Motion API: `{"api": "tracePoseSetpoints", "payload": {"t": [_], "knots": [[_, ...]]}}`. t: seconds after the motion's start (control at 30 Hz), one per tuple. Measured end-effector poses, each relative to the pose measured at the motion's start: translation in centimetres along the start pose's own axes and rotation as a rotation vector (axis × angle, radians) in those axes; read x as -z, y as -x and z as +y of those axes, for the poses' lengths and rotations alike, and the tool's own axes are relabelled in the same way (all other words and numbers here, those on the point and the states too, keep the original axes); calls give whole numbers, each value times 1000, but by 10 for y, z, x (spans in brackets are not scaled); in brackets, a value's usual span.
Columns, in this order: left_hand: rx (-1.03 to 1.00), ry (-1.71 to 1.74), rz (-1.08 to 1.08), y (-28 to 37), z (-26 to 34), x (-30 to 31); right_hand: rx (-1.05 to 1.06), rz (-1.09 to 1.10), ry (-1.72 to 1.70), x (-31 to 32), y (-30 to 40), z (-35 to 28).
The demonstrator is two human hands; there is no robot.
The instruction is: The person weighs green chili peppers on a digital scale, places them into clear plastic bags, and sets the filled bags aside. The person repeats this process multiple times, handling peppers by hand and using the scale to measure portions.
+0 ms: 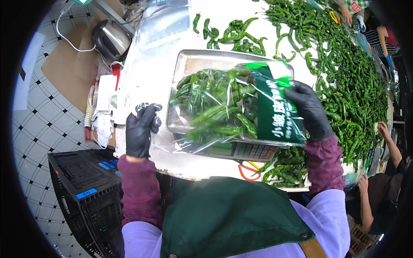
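A clear plastic bag (230, 85) with a dark green printed end lies sideways over the metal tray of a weighing scale (185, 54), with several long green peppers (206, 96) inside. My right hand (308, 108), in a black glove, grips the bag's printed end on the right. At the left, my black-gloved left hand (138, 132) is closed, with clear film bunched at its fingers; the film seems to be the bag's other end. The scale's keypad (258, 151) shows below the bag, partly covered. Red-handled scissors (250, 172) lie near the table's front edge.
Loose green peppers (351, 87) heap along the right of the white table (148, 74). Clear bags (167, 16) lie at the back left. An electric kettle (113, 40) and a black plastic crate (87, 174) stand left. Other people's hands (384, 130) show at right.
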State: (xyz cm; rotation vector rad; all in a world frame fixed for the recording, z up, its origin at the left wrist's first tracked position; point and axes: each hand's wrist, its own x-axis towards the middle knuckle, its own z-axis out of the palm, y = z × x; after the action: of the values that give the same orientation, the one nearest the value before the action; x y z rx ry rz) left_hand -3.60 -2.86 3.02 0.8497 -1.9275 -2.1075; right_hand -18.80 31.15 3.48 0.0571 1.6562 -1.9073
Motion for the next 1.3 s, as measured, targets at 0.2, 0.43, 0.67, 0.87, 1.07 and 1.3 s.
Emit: {"api": "tracePoseSetpoints", "payload": {"t": [0.2,0.43,0.67,0.87,1.07,1.3], "knots": [[-212,199,-61,54,40,-33,107,-152,-1012,-39,56,3],[-196,195,-180,84,-1,-23,28,-255,-952,-86,77,68],[88,415,-145,131,-28,9,-19,-320,-798,-104,108,91],[61,368,85,160,-50,30,-92,-409,-777,-136,107,113],[30,375,227,176,-52,46,-136,-460,-786,-158,96,131],[11,352,309,182,-47,56,-148,-469,-718,-143,114,125]]}}
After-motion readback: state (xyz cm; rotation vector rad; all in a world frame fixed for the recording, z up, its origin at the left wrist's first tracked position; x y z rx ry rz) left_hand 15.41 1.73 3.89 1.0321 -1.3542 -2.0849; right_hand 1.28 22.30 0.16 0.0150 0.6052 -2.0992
